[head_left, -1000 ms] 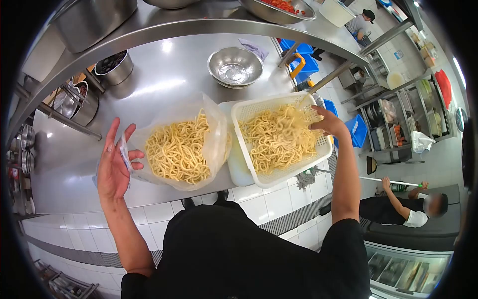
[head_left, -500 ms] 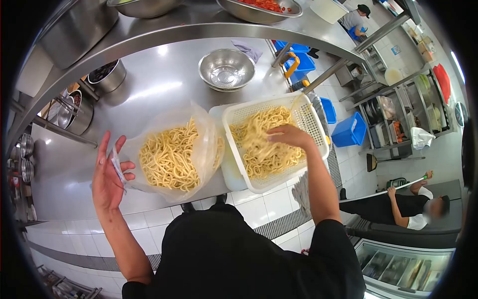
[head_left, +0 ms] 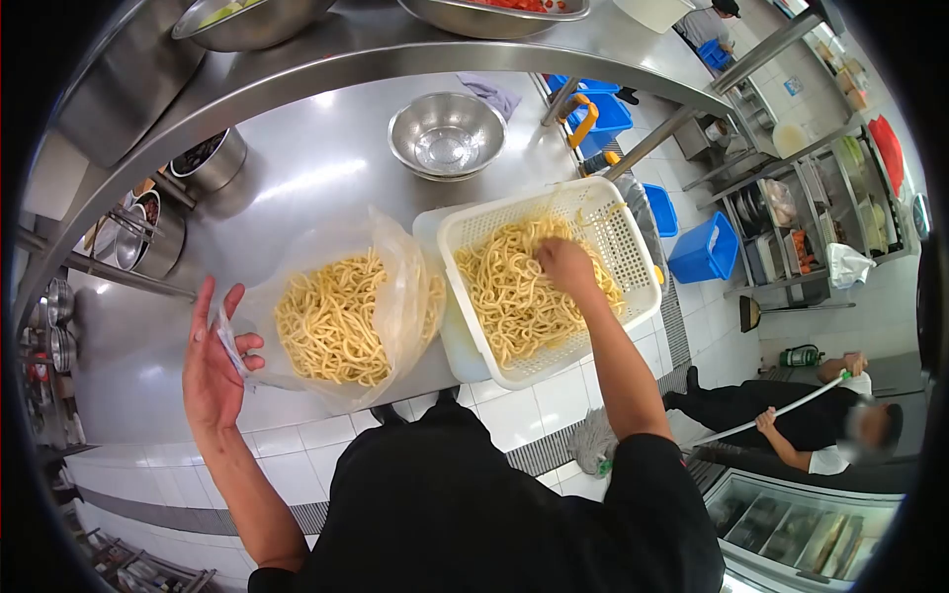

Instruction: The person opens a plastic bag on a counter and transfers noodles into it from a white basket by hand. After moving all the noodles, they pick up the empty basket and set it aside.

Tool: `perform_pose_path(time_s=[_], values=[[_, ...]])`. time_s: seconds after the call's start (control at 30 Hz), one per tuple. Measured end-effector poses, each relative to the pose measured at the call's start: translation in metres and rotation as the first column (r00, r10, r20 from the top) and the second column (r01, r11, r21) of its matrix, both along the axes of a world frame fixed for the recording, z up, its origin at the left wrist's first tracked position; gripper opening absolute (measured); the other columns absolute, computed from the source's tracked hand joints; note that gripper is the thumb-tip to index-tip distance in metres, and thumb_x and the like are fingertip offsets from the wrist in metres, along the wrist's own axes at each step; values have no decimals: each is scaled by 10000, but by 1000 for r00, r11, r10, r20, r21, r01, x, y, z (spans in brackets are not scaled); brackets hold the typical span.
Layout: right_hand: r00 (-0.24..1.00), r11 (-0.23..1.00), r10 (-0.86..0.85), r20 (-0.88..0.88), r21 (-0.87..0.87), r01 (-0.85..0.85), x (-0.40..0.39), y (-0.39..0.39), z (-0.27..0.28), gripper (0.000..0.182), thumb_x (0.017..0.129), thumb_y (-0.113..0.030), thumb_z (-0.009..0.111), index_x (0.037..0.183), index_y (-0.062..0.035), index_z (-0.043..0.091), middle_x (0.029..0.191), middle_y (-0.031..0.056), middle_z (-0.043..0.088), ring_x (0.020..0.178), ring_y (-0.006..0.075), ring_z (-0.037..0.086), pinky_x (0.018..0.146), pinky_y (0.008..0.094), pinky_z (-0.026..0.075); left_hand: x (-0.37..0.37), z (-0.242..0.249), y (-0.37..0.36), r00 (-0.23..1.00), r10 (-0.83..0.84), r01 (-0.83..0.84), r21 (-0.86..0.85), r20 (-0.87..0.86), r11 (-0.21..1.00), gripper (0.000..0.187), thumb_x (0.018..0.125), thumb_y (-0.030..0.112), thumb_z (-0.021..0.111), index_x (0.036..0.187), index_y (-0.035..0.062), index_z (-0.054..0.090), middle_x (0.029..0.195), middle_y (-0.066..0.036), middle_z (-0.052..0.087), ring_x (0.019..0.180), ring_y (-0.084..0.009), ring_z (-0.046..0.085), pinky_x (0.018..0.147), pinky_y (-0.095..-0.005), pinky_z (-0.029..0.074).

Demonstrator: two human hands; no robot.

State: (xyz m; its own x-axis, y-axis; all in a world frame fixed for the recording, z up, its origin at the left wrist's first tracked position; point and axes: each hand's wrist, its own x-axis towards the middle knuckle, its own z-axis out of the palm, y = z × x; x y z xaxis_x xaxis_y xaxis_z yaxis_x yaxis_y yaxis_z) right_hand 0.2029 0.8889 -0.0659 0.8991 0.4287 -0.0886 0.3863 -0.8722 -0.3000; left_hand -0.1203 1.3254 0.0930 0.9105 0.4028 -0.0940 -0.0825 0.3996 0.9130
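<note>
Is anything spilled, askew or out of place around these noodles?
No spill shows. The white basket sits at an angle, its near side seeming to jut past the edge of the counter, which looks slightly precarious. A crumpled cloth lies just beyond the metal bowl.

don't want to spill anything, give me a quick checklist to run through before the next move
1. Plastic bag open: ok, the bagged noodles show inside it.
2. Left hand closed on the bag: not ok, its fingers are spread.
3. Right hand gripping the basket noodles: cannot tell, its fingertips are hidden.
4. White basket fully supported: cannot tell, its underside is hidden.
5. Steel bowl clear of the basket: ok, it stands apart, beyond the basket.
6. Mop head clear of the basket: ok, it is down on the floor.
</note>
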Motion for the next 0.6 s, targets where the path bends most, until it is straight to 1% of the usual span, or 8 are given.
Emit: perform_pose_path(time_s=[0.07,0.13,0.17,0.33,0.43,0.5,0.57,0.6], values=[[990,987,136,-25,91,-133,-43,-6,43,267,925,-305,627,963,-56,714,940,209,704,882,360,686,784,457,525,0,0,1,1000,9,-9,-1,-1,1000,767,1020,399,530,1619,108,150,1582,-269,283,900,-221,714,690,-297,625],[929,987,113,-351,151,-63,-47,-38,66,296,885,-334,710,1005,-65,733,922,173,723,885,339,700,813,425,538,-1,3,2,1000,-12,12,-11,2,1000,731,1040,380,509,1623,124,151,1604,-234,266,904,-202,693,689,-280,599],[875,976,113,-471,217,-9,-49,-50,89,416,795,-361,806,1093,-78,741,1097,171,715,1022,345,683,902,408,538,-1,3,3,1000,-17,17,-12,-3,1000,731,1040,380,509,1623,124,151,1604,-234,266,904,-202,693,689,-280,599],[994,972,31,-104,-228,-54,-65,-67,34,753,603,-370,915,1257,-82,677,1498,205,472,1281,368,548,1018,423,501,-1,1,5,1000,-19,19,-23,20,1000,751,1019,383,534,1608,83,177,1572,-266,303,914,-225,710,704,-314,624],[971,972,158,-179,-147,-185,-23,-76,-5,857,579,-303,921,1353,-100,614,1380,219,576,1221,373,593,1033,420,501,-2,4,4,1000,-6,6,-7,16,1000,762,1011,383,548,1605,77,182,1555,-266,335,900,-227,714,701,-316,626],[807,980,-195,-558,-146,135,-14,-43,86,700,651,-221,846,1311,-88,653,1165,197,708,925,351,713,813,412,580,-4,7,5,1000,-13,13,2,2,1000,770,1006,382,559,1605,77,184,1547,-265,349,892,-227,715,699,-316,626],[846,983,-139,-515,-172,57,9,-34,113,593,687,-242,853,1236,-76,704,1159,179,711,883,291,721,754,381,579,-6,6,5,1000,-15,15,4,-6,1000,778,1001,380,570,1605,77,185,1539,-264,364,883,-228,717,698,-316,626],[961,996,-50,-273,-86,28,25,-31,95,561,712,-270,851,1214,-64,714,1108,175,721,826,274,717,730,366,577,-8,5,5,1000,-7,7,-13,-4,1000,781,998,376,578,1605,78,188,1535,-261,372,878,-228,718,695,-316,626]])
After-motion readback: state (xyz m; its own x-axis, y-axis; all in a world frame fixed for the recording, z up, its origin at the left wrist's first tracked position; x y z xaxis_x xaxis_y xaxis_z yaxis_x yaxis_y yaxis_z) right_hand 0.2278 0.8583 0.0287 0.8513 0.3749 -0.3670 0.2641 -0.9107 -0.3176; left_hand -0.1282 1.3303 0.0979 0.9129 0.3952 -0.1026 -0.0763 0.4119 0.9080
